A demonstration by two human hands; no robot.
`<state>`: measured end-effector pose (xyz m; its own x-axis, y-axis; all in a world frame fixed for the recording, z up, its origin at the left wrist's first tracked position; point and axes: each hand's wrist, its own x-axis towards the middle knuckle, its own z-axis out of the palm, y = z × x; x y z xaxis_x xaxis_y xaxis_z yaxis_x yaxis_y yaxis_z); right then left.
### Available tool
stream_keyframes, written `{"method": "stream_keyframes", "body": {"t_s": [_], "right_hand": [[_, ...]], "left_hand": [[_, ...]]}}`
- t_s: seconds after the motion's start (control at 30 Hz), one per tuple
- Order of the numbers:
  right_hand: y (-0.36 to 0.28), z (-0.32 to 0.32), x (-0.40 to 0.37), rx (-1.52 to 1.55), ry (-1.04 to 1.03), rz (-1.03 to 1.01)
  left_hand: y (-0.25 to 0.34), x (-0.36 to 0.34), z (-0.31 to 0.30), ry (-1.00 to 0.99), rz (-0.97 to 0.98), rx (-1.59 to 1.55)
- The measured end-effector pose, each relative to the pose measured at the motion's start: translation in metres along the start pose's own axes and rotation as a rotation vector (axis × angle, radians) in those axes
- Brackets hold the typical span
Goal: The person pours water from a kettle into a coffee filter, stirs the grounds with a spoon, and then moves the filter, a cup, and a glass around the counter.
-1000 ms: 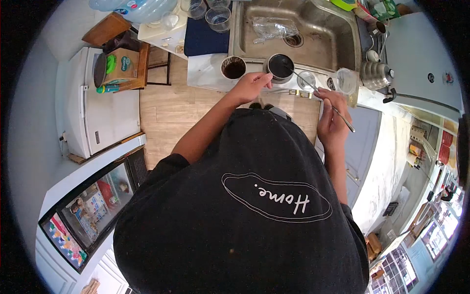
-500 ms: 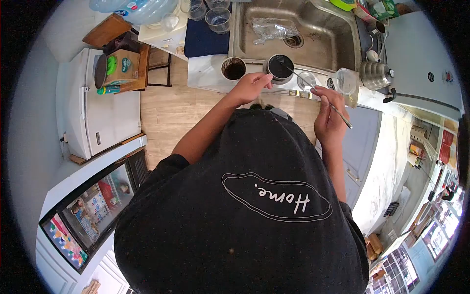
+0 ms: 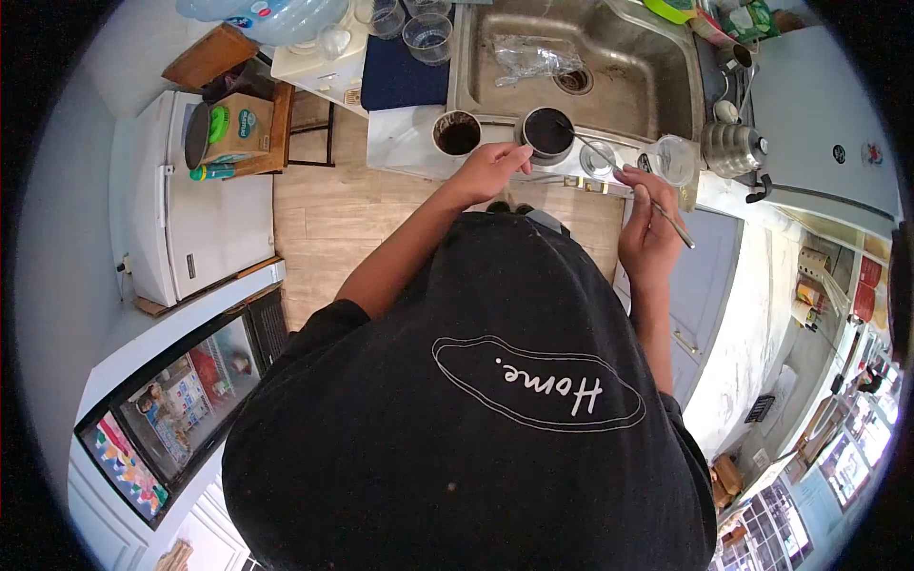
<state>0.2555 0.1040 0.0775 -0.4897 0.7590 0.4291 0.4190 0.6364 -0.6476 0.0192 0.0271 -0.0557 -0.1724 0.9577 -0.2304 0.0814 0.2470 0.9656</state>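
A long metal spoon (image 3: 672, 225) slants from my right hand (image 3: 650, 228), its far end at the dark contents of a round cup (image 3: 548, 133) on the counter by the sink. My right fingers are closed around its handle. My left hand (image 3: 493, 171) is at the near left side of that cup, thumb and fingers close together at its rim. Just left of it stands a second cup (image 3: 456, 133) with dark brown residue inside. To the right are a small clear round container (image 3: 598, 160) and a larger clear plastic cup (image 3: 672, 158).
Behind the cups is a steel sink (image 3: 628, 57) with crumpled clear plastic (image 3: 533, 59) in it. Clear cups (image 3: 427, 38) stand on a dark blue cloth (image 3: 405, 78) at the left. A metal kettle (image 3: 731, 148) sits right of the sink.
My right hand has moved slightly right with the spoon, and the spoon's far end has shifted toward the right side of the cup. My left hand has hardly moved.
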Motion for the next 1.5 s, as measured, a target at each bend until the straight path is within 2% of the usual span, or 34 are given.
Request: {"method": "stream_keyframes", "body": {"t_s": [0.27,0.77,0.87,1.5], "right_hand": [[0.003,-0.007,-0.001,0.007,-0.056,-0.093],[0.006,-0.011,0.002,0.021,-0.03,-0.038],[0.008,-0.016,0.0,0.037,-0.079,-0.018],[0.011,-0.029,-0.001,0.173,0.033,0.141]], "left_hand": [[-0.003,0.0,0.0,0.012,-0.004,0.011],[-0.003,-0.001,0.001,0.017,0.002,0.019],[-0.004,-0.001,0.001,0.013,0.012,0.019],[-0.003,-0.001,0.001,-0.005,-0.039,0.047]]}}
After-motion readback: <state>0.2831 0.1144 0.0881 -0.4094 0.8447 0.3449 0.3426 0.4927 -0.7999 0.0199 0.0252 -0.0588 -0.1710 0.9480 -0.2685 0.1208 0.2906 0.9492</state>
